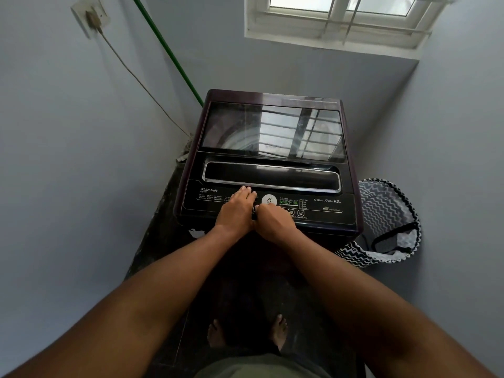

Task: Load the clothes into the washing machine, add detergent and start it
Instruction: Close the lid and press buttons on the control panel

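Starting the cycle at the washing machine (268,159), centre frame, lid shut.

Left hand (236,211) flat on control panel (321,211), fingers straight and together; right hand (274,221) curled, fingertips hidden, seemingly pressing a button. Next: probably confirm start. Laundry basket (387,222) at right.

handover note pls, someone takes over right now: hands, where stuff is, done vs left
Left hand: flat on the control panel, fingers straight, no grip.
Right hand: curled at the panel buttons, apparently pressing one.
Washing machine: lid closed, display reads 6.
Laundry basket: on the floor right of it, looks empty.
Done: loading, apparently. Detergent: cannot tell.
Left: confirm start.
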Motion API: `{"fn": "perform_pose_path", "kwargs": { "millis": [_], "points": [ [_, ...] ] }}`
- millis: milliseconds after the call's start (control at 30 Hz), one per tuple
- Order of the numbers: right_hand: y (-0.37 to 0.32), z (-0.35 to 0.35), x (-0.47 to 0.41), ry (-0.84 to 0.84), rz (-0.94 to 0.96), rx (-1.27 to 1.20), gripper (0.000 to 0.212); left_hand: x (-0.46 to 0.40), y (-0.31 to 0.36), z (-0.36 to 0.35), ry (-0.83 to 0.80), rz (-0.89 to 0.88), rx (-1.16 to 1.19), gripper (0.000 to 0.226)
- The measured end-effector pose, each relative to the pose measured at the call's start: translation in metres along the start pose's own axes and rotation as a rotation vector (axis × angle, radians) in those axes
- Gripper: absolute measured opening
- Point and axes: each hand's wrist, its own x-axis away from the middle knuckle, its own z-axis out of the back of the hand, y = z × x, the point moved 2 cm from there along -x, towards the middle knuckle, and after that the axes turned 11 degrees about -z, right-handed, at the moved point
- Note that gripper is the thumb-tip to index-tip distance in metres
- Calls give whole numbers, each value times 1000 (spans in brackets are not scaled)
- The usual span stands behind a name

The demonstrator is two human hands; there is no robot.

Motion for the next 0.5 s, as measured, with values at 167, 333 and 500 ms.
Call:
{"fn": "perform_pose_path", "kwargs": {
  "millis": [167, 333, 500],
  "points": [
    [-4, 1, 2, 9, -17, -17, 32, -1, -1, 3, -19, -6, -8, 73],
    [-5, 0, 2, 42, 35, 59, 27, -1, -4, 2, -9, -6, -9, 63],
    [-5, 4, -3, 2, 97, 163, 29, 0, -7, 2, -5, -9, -11, 68]
  ]
}}
